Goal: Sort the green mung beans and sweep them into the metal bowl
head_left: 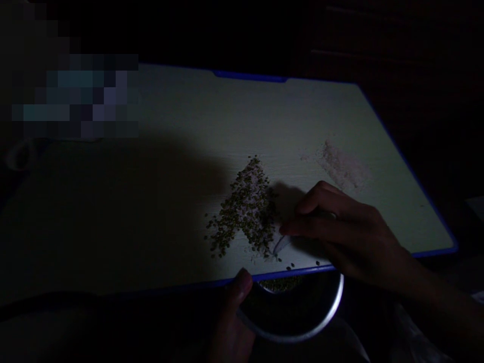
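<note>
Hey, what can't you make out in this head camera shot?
Head view:
- Pale sliver in the right hand: the fingers hide most of it, so its kind is unclear.
- Round steel bowl: the blue-edged white board covers its far side, and darkness dims its contents.
- Pale pink powder: its grains are too small to identify.
- Top-left corner: a pixelated blur hides what is there.

Right hand (346, 234) curled, left hand (230, 320) low, thumb (244, 282) raised
</note>
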The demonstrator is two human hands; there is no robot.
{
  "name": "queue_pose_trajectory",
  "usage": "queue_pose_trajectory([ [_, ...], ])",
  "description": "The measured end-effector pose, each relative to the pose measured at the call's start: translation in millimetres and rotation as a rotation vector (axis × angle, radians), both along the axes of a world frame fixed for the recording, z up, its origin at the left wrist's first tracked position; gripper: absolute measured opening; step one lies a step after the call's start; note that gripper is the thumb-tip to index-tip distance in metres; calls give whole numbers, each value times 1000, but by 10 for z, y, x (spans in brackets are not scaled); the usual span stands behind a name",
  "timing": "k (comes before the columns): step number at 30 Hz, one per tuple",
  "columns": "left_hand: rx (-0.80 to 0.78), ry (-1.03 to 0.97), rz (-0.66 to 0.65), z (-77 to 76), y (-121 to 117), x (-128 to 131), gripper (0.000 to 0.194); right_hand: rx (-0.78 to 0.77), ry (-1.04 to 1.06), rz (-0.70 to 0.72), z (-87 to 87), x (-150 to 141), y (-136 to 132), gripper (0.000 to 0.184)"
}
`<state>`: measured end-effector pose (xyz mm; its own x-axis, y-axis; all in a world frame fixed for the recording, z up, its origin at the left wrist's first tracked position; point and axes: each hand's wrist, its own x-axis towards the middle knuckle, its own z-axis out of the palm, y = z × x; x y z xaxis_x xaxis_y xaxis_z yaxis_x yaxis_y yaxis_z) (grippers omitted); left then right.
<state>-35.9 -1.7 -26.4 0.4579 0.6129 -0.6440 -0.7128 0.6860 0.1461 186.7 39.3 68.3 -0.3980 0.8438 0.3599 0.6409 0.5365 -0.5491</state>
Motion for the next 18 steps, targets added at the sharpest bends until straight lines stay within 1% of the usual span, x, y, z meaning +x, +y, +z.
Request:
queue_pose_trajectory([
  [2, -29, 17, -49, -20, -13, -17, 13, -3, -7, -6, -6, 25, -24, 27],
  [6, -84, 99, 35, -15, -14, 8, 11, -15, -12, -20, -11, 64, -71, 30],
  [8, -76, 109, 46, 4, -2, 31, 11, -24, 1, -24, -9, 59, -81, 31],
  [14, -39, 68, -3, 50, 24, 38, 15, -41, 33, 11, -21, -2, -78, 31],
  [18, 4, 84, -14, 59, 30, 45, 15, -57, 80, 33, -50, -2, -102, 32],
])
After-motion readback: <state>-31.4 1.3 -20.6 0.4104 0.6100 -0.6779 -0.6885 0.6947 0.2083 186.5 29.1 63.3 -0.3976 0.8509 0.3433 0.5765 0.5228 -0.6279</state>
